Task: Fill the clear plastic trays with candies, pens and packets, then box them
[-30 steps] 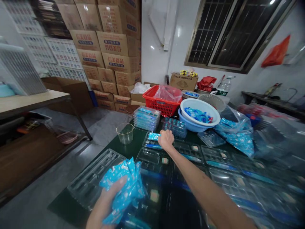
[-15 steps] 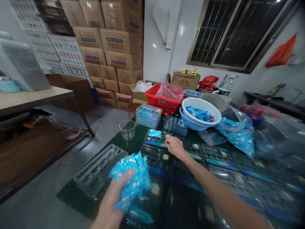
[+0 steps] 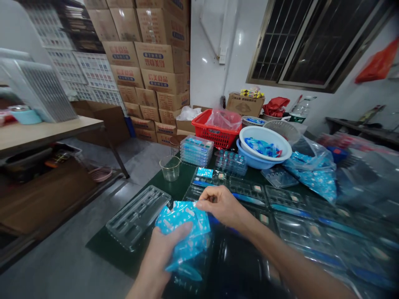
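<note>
My left hand (image 3: 163, 249) is closed around a bunch of blue patterned plastic packets (image 3: 191, 218), its thumb lying across their front. At the upper right corner of the bunch, my right hand (image 3: 222, 205) pinches the edge of a packet between thumb and forefinger. Beyond my hands, one blue packet (image 3: 205, 172) lies in a compartment of a clear plastic tray (image 3: 215, 182). Rows of similar trays, several with a blue pen-shaped piece (image 3: 249, 199) and a small pale block (image 3: 257, 188), spread rightward. A tray with bare compartments (image 3: 140, 218) lies left of my left hand.
Behind the trays stand a clear cup (image 3: 170, 169), stacked filled trays (image 3: 197, 153), a red basket (image 3: 215, 132) and a white basin (image 3: 264, 135) of blue pieces. A bag of blue packets (image 3: 311, 172) lies at right. The table's left edge drops to the floor.
My right hand has come back from the far tray to the packets in my left hand and now pinches their corner. The packet in the far tray stays put.
</note>
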Motion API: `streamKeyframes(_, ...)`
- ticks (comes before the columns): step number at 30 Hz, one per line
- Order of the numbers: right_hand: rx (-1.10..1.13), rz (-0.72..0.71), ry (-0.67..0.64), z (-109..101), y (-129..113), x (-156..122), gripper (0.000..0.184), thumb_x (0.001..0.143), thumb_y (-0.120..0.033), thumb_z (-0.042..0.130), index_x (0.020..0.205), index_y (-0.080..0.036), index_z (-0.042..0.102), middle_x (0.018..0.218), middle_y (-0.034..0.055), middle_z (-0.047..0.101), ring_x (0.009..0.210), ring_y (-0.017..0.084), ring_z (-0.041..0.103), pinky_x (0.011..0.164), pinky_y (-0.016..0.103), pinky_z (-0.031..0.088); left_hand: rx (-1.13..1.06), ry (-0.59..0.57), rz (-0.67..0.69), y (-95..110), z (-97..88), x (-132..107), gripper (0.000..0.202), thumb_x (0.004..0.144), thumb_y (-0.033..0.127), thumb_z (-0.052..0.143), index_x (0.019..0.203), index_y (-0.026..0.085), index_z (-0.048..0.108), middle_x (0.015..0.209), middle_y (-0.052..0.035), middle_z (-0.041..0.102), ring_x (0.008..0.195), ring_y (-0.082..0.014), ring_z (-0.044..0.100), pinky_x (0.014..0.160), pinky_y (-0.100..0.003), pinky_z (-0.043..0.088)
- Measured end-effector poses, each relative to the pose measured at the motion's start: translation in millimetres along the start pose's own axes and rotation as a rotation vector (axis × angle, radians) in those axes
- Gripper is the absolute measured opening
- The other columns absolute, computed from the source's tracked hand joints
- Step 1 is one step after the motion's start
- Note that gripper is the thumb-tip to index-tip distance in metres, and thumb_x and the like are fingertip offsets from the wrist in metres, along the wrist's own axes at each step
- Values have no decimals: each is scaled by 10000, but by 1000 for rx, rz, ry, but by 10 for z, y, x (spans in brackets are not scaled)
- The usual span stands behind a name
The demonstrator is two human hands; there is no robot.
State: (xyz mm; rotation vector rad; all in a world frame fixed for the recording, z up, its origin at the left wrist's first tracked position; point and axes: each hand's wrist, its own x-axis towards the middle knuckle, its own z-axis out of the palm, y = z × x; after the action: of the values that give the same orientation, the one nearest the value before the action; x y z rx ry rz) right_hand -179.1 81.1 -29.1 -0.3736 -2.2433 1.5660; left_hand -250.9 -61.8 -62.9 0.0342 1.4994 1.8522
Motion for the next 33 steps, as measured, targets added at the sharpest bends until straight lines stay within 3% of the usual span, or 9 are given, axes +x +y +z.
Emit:
streamKeyframes(7,-13,122,230,-349,280,86,216,696,-322,550,571,-145,552,522,-36,473,482,82,387,455,193,292,-105,11,73,154,-151,-43,664,517,100,752,1139,165,529,774,-78,693,647,-263,650,546,-322,548)
streamKeyframes(12,-128,215,226,-206,775,124,244,681,-262,496,466,-150,468,460,-37,424,458,87,396,461,196,306,-164,168,79,233,-364,25,448,585,40,686,1013,129,587,657,-35,679,534,-191,635,507,-263,549)
streamKeyframes(15,-240,247,282,-120,896,225,271,696,-248,486,444,-156,445,470,-26,433,491,106,437,495,208,323,-226,159,67,228,-413,81,328,619,50,658,936,109,601,687,-47,678,552,-197,637,518,-288,557)
streamKeyframes(19,-425,289,358,-46,819,297,168,655,-187,569,499,-143,526,597,41,535,694,205,522,656,303,371,-388,-32,39,216,-391,142,168,656,61,623,817,100,599,579,-20,621,418,-137,559,343,-209,467)
streamKeyframes(22,-511,218,402,74,642,150,95,667,-196,611,745,-142,611,865,100,569,933,265,475,809,375,337,-489,-150,58,224,-350,158,68,691,54,580,726,113,579,522,12,566,325,-72,453,251,-154,347)
streamKeyframes(24,-408,111,271,186,496,-35,238,722,-246,588,947,-170,596,946,84,555,932,228,486,813,350,363,-547,-174,55,231,-325,162,83,721,46,538,710,124,563,521,21,548,332,-64,451,255,-146,341)
streamKeyframes(28,47,28,-95,445,258,-377,462,725,-225,589,1174,-221,483,971,43,556,782,154,550,624,234,444,-663,-193,-8,228,-280,159,160,796,72,443,680,142,527,475,34,494,329,-54,428,260,-135,329)
streamKeyframes(30,155,44,-100,570,209,-437,521,687,-197,624,1184,-227,470,929,25,570,689,133,557,567,218,438,-698,-203,-20,223,-255,149,213,826,97,405,642,150,499,459,34,487,321,-50,412,265,-135,328)
streamKeyframes(33,283,92,83,719,223,-400,421,692,-186,618,1096,-190,500,803,3,596,634,127,560,587,229,442,-712,-189,-44,230,-231,134,253,851,128,372,625,158,479,436,35,478,302,-47,386,276,-139,325)
